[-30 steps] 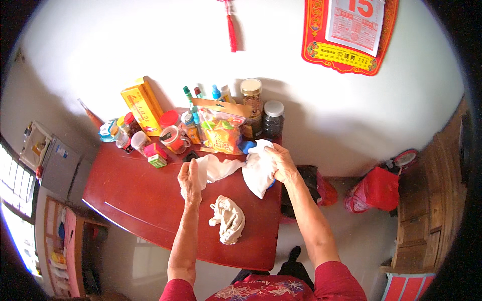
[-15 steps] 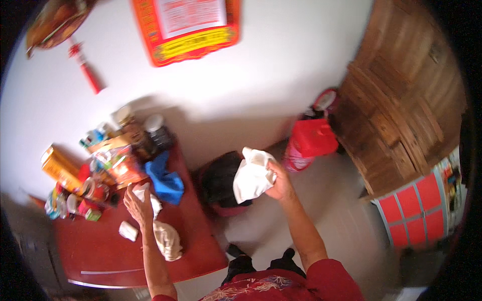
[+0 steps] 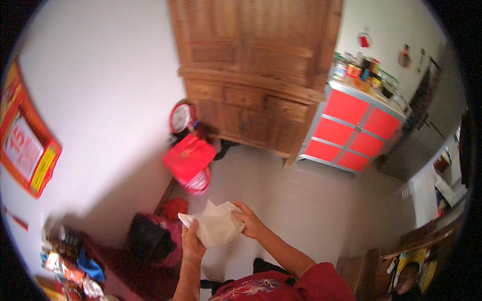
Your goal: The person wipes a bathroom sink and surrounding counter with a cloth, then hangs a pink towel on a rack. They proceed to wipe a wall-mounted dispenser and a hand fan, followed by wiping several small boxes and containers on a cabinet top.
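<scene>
A cream-white cloth [image 3: 216, 226] stretches between my two hands in front of my body, above the floor. My left hand [image 3: 192, 243] pinches its left edge, thumb on the near face. My right hand [image 3: 247, 220] grips the upper right edge. The cloth's top rim is uneven, with one corner standing up. At the lower left lies the dark red table [image 3: 118, 268], now mostly cut off, with a blue cloth [image 3: 90, 265] and several jars and packets on it.
A black bag or liner [image 3: 150, 238] sits in a pinkish bin beside the table. Red containers [image 3: 190, 158] stand along the wall. Further off are a wooden cabinet [image 3: 251, 95] and a red-panelled cupboard [image 3: 346, 123] topped with bottles. A person [image 3: 409, 281] is at the lower right.
My view has swung right, away from the table. My left hand has left the table and taken hold of the cloth's left edge; earlier only my right hand held it.
</scene>
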A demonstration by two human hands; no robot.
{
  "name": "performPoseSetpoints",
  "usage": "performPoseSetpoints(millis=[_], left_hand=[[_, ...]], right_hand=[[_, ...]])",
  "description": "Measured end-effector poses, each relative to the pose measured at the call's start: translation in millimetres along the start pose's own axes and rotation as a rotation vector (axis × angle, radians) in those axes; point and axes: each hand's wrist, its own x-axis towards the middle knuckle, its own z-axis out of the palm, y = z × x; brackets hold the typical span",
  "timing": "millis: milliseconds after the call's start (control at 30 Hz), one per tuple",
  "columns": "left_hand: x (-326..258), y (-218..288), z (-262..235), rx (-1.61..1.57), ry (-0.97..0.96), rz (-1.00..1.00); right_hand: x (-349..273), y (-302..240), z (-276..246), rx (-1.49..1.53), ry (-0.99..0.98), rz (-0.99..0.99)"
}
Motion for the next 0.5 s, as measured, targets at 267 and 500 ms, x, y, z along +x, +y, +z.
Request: performPoseSetpoints(millis=[267,500], left_hand=[[66.4,-199.8,187.6,1.089,-0.585,0.458],[107.2,-252.1,255.9,1.305,-1.211,0.469]], right_hand=[[-51.3,-123.5,-118.4,0.499,0.415,-0.164],[-27.9,-135.2,-246.9,0.926,0.572,-0.104]])
